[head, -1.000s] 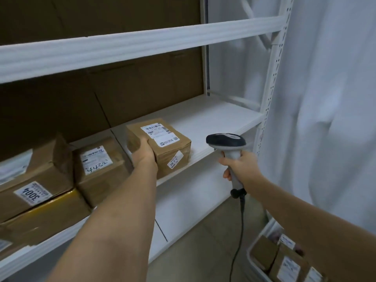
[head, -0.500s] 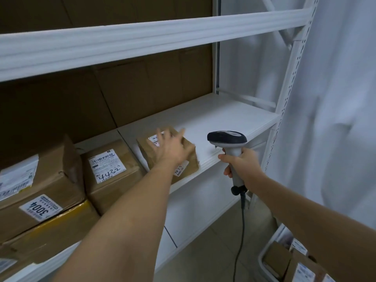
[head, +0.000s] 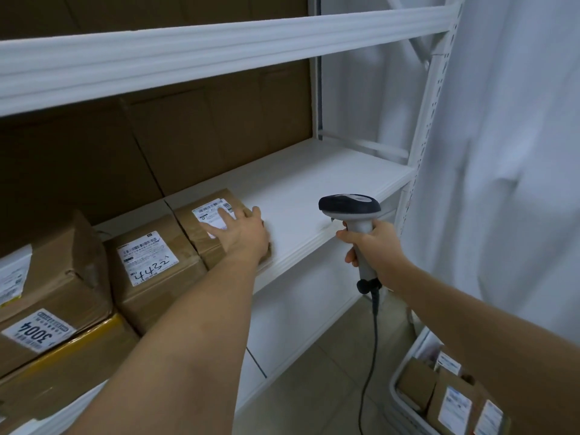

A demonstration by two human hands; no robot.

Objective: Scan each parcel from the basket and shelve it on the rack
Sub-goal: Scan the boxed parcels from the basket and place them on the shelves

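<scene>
A small brown parcel (head: 201, 224) with a white label lies on the white rack shelf (head: 317, 199), tight against a parcel marked 4432 (head: 150, 268). My left hand (head: 240, 230) lies flat on the small parcel's top and right side, fingers straight. My right hand (head: 373, 246) grips the handle of a grey and black barcode scanner (head: 350, 207), held upright in front of the shelf edge. The basket (head: 405, 412) with several labelled parcels (head: 452, 403) stands on the floor at the bottom right.
Larger cartons fill the shelf's left part, one labelled 3004 (head: 40, 331) above a yellow-taped box (head: 62, 368). An upper shelf beam (head: 219, 48) crosses overhead. The rack's right post (head: 430, 114) borders a white curtain (head: 518, 152). The scanner cable (head: 370, 356) hangs toward the tiled floor.
My left hand let go its grip on the small parcel, then pushed it left with flat fingers until it met the 4432 parcel. The scanner stayed about where it was.
</scene>
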